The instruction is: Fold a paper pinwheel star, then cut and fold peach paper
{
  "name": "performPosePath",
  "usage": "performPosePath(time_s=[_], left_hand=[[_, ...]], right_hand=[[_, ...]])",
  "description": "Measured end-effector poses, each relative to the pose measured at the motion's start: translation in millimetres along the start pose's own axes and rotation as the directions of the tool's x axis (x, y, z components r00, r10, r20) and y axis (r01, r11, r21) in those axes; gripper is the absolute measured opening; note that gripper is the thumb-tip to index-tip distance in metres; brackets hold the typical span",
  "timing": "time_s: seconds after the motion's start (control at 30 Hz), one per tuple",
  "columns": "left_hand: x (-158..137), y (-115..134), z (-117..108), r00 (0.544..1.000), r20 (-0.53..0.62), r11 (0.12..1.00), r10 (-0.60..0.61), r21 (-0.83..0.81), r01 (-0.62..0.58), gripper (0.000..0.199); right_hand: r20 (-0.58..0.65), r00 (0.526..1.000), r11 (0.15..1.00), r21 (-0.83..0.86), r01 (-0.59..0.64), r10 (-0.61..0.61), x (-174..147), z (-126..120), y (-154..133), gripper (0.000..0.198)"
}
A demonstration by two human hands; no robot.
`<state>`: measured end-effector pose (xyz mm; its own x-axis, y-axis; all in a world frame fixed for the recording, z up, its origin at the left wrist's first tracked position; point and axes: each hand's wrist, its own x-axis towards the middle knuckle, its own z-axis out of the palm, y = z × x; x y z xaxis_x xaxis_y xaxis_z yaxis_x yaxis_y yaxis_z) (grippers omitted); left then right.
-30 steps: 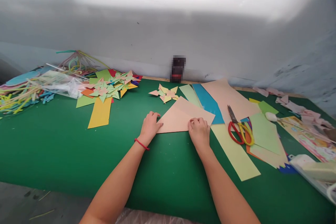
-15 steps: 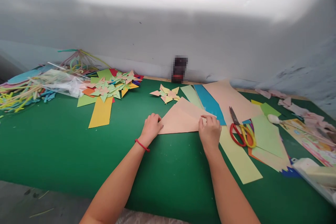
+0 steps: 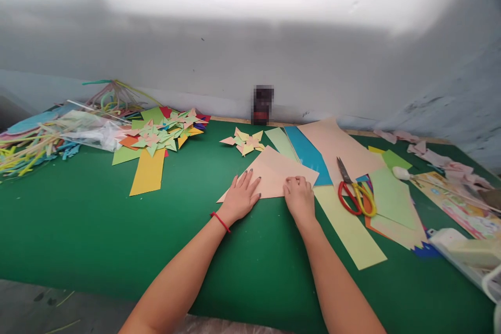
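Note:
A folded pale pink sheet of paper (image 3: 270, 169) lies on the green table in front of me, its fold along the near edge. My left hand (image 3: 241, 199) lies flat on the left part of that edge, fingers spread, with a red cord on the wrist. On the right part, my right hand (image 3: 299, 195) is closed, its fingers curled down onto the paper. Just behind the sheet sits a folded paper star (image 3: 247, 142) in pink and yellow. Right of my right hand lie scissors (image 3: 354, 193) with one red and one yellow handle.
Loose coloured sheets, including a blue sheet (image 3: 309, 154) and a pale yellow strip (image 3: 354, 232), lie on the right. Several paper stars (image 3: 156, 135) are piled at left beside pipe cleaners (image 3: 35, 146). A white container (image 3: 462, 255) stands at the right edge.
My left hand has gone from gripping the paper's left corner to lying flat with fingers spread along the fold. The right hand has shifted slightly left along the near edge.

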<state>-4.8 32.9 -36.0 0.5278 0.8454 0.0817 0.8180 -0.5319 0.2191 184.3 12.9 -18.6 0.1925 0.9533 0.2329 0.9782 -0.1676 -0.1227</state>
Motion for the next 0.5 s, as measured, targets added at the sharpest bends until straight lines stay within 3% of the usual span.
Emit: performPosePath(time_s=[0.17, 0.3, 0.37, 0.5], left_hand=[[-1.0, -1.7, 0.6, 1.000, -0.001, 1.000, -0.013, 0.005, 0.013, 0.057], [-0.9, -0.3, 0.3, 1.000, -0.002, 1.000, -0.012, -0.002, 0.012, 0.058], [-0.5, 0.6, 0.5, 1.000, 0.000, 1.000, -0.021, -0.001, 0.021, 0.057], [-0.9, 1.5, 0.3, 0.999, 0.005, 0.999, -0.041, 0.003, 0.041, 0.057]], right_hand=[[-0.022, 1.000, 1.000, 0.018, 0.010, -0.010, -2.2, 2.6, -8.1, 0.026], [-0.050, 0.973, 0.971, 0.063, 0.230, -0.227, -9.3, 15.8, -23.2, 0.048], [0.014, 0.967, 0.966, 0.045, 0.255, -0.256, -13.0, 23.1, -29.2, 0.047], [0.171, 0.967, 0.982, 0.025, 0.188, -0.189, -15.6, 29.7, -32.6, 0.050]])
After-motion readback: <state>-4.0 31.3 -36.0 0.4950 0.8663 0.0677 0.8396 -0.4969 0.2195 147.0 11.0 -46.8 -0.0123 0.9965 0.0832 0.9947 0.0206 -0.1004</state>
